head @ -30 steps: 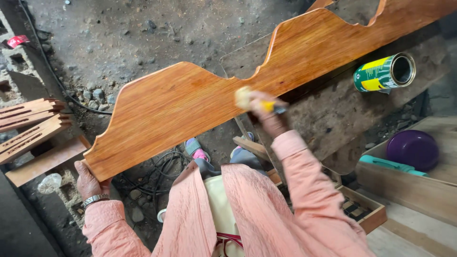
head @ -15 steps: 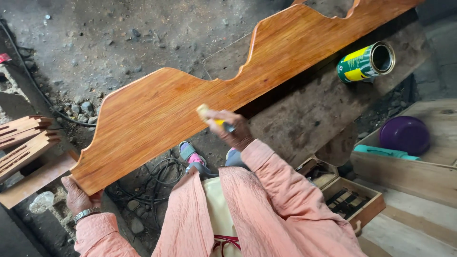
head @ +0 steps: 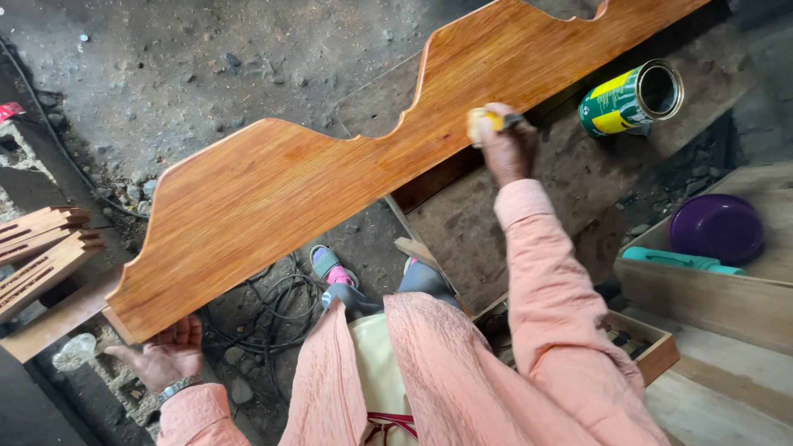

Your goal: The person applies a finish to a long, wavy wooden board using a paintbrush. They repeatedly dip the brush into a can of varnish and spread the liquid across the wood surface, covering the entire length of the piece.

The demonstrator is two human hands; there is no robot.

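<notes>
Wood: glossy orange-brown, a long scalloped board (head: 330, 182) runs slantwise across your view, from lower left to upper right, over a dirt floor (head: 206, 58).
Right hand: your right hand (head: 505, 147) presses on the board's lower edge past its middle, its grip closed around a yellow pad (head: 481, 122) that touches the wood.
Left hand: your left hand (head: 161, 357) sits palm up under the board's low left corner, fingers curled loosely, grip half open and propping the end.
Can: a green and yellow can (head: 632, 97) lies on its side just beyond the right hand, open mouth facing right, resting on a rough grey plank (head: 529, 223).
Right side: a purple bowl (head: 717, 227) stands on pale wooden boards (head: 727, 297), with a teal tool handle (head: 677, 260) just beside it.
Left side: slotted wooden pieces (head: 41, 248) are stacked near the left edge, well apart from the can.
Below: black cables (head: 273, 314) coil on the floor by your sandalled foot (head: 330, 266).
Sleeves: salmon pink on both arms.
</notes>
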